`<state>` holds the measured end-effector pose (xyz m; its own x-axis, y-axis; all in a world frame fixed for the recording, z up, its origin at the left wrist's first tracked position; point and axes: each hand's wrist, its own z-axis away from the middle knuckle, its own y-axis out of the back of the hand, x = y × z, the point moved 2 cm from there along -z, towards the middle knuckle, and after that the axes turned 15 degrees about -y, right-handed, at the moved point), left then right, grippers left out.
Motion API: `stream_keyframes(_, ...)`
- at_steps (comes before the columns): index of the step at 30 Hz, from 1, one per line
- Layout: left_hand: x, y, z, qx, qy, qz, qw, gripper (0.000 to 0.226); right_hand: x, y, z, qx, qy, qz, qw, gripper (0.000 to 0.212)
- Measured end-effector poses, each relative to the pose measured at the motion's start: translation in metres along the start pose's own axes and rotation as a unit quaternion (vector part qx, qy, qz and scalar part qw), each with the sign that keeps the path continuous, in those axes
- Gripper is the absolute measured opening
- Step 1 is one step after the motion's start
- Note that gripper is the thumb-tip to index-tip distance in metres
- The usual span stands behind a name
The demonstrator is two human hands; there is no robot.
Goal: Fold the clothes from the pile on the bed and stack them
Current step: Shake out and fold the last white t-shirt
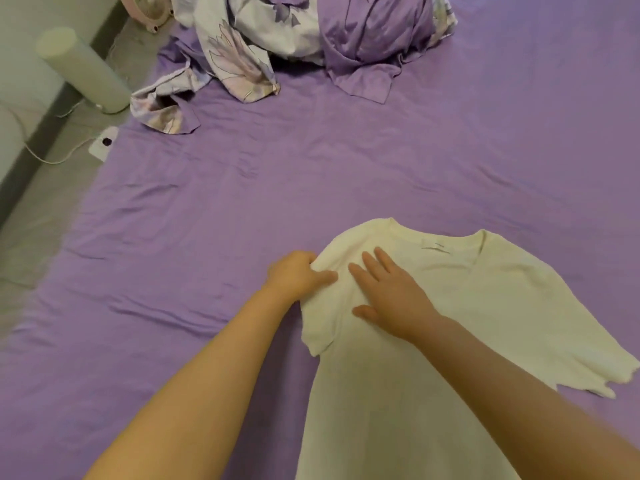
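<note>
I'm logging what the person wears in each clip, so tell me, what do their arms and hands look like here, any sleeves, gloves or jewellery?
Both forearms are bare from the bottom edge of the picture up to the wrists: no sleeves in view. The left hand and the right hand wear no gloves, and no rings, watch or bracelet show on the visible sides. The nails look short and unpainted, though the picture is too soft to be sure.

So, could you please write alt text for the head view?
A cream short-sleeved T-shirt lies on a purple bedsheet; the left hand grips its sleeve, the right hand presses it flat. Crumpled floral and purple clothes sit beyond.
</note>
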<state>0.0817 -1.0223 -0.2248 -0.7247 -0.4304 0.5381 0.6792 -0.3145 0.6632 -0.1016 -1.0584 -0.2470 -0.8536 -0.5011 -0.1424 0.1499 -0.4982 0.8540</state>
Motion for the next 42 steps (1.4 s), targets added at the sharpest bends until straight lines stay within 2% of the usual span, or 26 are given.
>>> stream_keyframes(2,-0.009,0.001,0.010,-0.053,-0.017,-0.020,0.998,0.030,-0.003,0.001,-0.005,-0.018,-0.001,-0.006,1.000,0.082)
stream_keyframes(4,-0.019,0.003,0.021,-0.069,-0.039,0.038,0.996,0.022,-0.004,0.001,-0.008,-0.026,-0.016,-0.001,1.000,0.086)
stream_keyframes(6,-0.027,0.010,0.030,0.001,-0.052,0.161,0.986,0.017,-0.007,0.001,-0.011,-0.027,-0.033,0.008,0.999,0.089)
stream_keyframes(9,-0.035,0.026,0.029,0.121,-0.041,0.306,0.943,0.013,-0.014,-0.001,-0.016,-0.021,-0.059,0.002,0.998,0.096)
stream_keyframes(11,-0.041,0.031,0.022,0.139,-0.033,0.274,0.951,0.013,-0.020,-0.004,-0.019,-0.010,-0.067,0.013,0.998,0.100)
stream_keyframes(13,-0.051,0.031,0.016,0.151,-0.009,0.167,0.974,0.014,-0.025,-0.009,-0.022,-0.002,-0.081,0.035,0.996,0.101)
stream_keyframes(15,-0.064,0.026,0.014,0.172,0.013,0.118,0.978,0.013,-0.030,-0.014,-0.027,0.003,-0.104,0.045,0.994,0.101)
stream_keyframes(17,-0.073,0.015,0.018,0.183,0.025,0.138,0.973,0.013,-0.035,-0.017,-0.030,0.013,-0.124,0.043,0.991,0.102)
stream_keyframes(20,-0.079,-0.008,0.038,0.230,0.048,0.216,0.948,0.041,-0.040,-0.021,-0.022,0.032,-0.143,0.045,0.988,0.097)
stream_keyframes(23,-0.075,-0.030,0.066,0.269,0.068,0.284,0.918,0.052,-0.042,-0.034,0.006,0.049,-0.143,0.032,0.988,0.085)
stream_keyframes(29,-0.055,-0.091,0.130,0.225,0.116,0.379,0.890,0.053,-0.045,-0.081,0.101,0.037,-0.144,-0.019,0.989,0.078)
stream_keyframes(36,-0.045,-0.153,0.210,0.035,0.103,0.369,0.923,0.014,-0.049,-0.118,0.200,0.007,-0.137,-0.002,0.991,0.074)
stream_keyframes(39,-0.047,-0.169,0.248,0.027,0.109,0.363,0.925,0.008,-0.050,-0.125,0.226,0.007,-0.129,-0.010,0.992,0.069)
stream_keyframes(42,-0.050,-0.178,0.283,0.040,0.140,0.401,0.904,0.020,-0.048,-0.142,0.246,-0.048,-0.109,-0.008,0.993,0.074)
